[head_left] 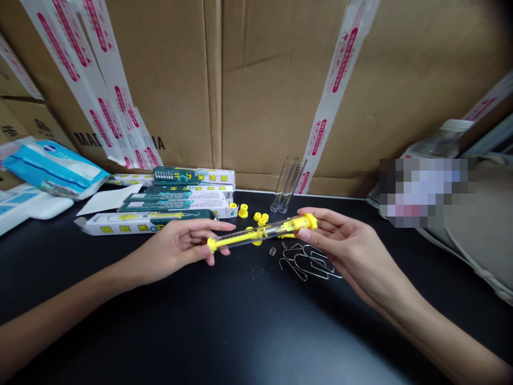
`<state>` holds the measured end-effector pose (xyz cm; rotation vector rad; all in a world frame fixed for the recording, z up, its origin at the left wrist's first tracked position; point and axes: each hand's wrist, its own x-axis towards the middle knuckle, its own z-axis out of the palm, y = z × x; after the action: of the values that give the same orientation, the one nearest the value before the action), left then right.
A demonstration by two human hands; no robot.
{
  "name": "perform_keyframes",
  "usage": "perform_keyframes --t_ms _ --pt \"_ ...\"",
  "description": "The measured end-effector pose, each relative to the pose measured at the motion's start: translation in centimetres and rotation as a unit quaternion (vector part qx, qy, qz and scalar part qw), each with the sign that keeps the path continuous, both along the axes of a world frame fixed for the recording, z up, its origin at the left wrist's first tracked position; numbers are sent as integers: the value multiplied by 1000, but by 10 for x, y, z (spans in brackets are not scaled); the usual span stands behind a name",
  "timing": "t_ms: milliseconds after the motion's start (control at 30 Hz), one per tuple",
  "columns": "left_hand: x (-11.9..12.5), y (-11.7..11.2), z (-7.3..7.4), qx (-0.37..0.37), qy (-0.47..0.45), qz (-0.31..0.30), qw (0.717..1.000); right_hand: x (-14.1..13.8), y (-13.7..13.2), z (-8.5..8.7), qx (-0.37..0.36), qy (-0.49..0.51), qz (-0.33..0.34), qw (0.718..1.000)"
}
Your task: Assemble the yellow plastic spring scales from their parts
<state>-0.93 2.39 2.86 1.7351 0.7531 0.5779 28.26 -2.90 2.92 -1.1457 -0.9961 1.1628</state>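
Observation:
Both hands hold a clear plastic tube with yellow ends level above a black table. My left hand pinches the yellow plunger end on the left. My right hand grips the yellow cap end on the right, fingers closed on it. Under the tube lie several small yellow caps, a tiny spring and a heap of bent wire hooks. Two empty clear tubes lean against the cardboard behind.
Several long green-and-white product boxes are stacked at the left rear. Blue-and-white packets lie at the far left. Taped cardboard cartons wall off the back. A plastic bottle lies at the right.

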Motion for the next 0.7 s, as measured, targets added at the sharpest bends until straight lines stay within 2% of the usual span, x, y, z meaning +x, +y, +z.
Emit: perform_keyframes --t_ms 267,400,567,700 --pt "1 -10 2 2 48 -30 998 -6 -5 -5 51 -59 3 997" --pt "7 -17 4 86 160 23 983 -12 -11 -5 59 -70 5 996" --pt "13 -20 -6 219 200 71 952 -18 -16 -2 72 -64 6 995" --pt "13 -22 -12 227 200 119 946 -24 -18 -2 87 -72 -15 993"
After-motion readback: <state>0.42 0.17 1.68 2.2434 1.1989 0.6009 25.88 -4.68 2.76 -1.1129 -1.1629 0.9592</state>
